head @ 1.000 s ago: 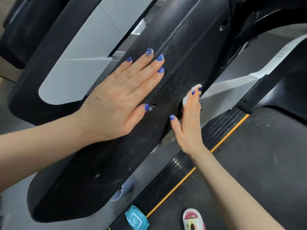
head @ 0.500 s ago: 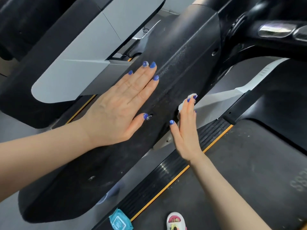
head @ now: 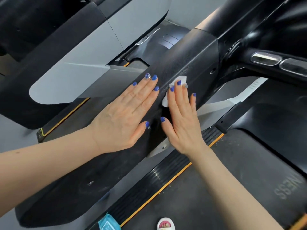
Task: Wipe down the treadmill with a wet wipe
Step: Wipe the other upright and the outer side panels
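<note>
Wipe (head: pixel 177 80) under right hand (head: pixel 184 123) on treadmill arm (head: pixel 191 63), left hand (head: pixel 123 120) beside

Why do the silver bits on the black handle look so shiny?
In the head view, light glares off the metal grip sensors and streaks the glossy black plastic nearby; the textured upright under the wet wipe looks dull, and the wide lens bends straight edges.

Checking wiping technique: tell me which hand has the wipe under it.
The right hand: the white wet wipe shows beneath its straight fingers. The left hand lies flat on bare black plastic.
</note>
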A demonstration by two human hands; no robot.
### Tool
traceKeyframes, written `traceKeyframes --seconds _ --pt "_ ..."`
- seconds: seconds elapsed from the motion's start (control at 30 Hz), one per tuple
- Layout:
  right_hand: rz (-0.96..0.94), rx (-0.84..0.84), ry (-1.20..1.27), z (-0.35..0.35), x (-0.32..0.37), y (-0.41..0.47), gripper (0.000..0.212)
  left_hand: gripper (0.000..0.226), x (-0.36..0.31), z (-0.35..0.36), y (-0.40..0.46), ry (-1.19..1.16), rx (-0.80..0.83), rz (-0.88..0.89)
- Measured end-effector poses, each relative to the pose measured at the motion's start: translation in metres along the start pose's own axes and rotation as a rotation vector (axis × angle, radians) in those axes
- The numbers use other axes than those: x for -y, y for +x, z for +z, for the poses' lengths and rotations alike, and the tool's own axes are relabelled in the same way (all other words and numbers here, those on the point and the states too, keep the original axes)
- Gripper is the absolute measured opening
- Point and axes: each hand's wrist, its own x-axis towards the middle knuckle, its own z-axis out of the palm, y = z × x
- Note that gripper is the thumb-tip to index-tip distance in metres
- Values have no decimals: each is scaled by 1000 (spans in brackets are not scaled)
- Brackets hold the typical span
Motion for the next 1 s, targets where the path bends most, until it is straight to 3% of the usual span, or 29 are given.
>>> traceKeyframes --seconds 0.1,0.3,0.47,0.67,0.83,1.0 --pt "-52 9 -61 -11 -9 10 67 70 2 1 0 35 38 7" --pt "181 -92 2 -19 -15 33 72 72 5 0 1 115 40 70" --pt "-92 46 -92 -15 -15 8 72 71 5 0 1 118 25 77" --pt "116 10 -65 -29 -21 26 73 71 6 -2 3 51 38 72" --pt "9 111 -133 -41 -37 17 80 68 0 -20 22 -74 23 107" --pt "-101 72 -169 -33 -55 15 77 70 -2 -8 61 -4 62 141"
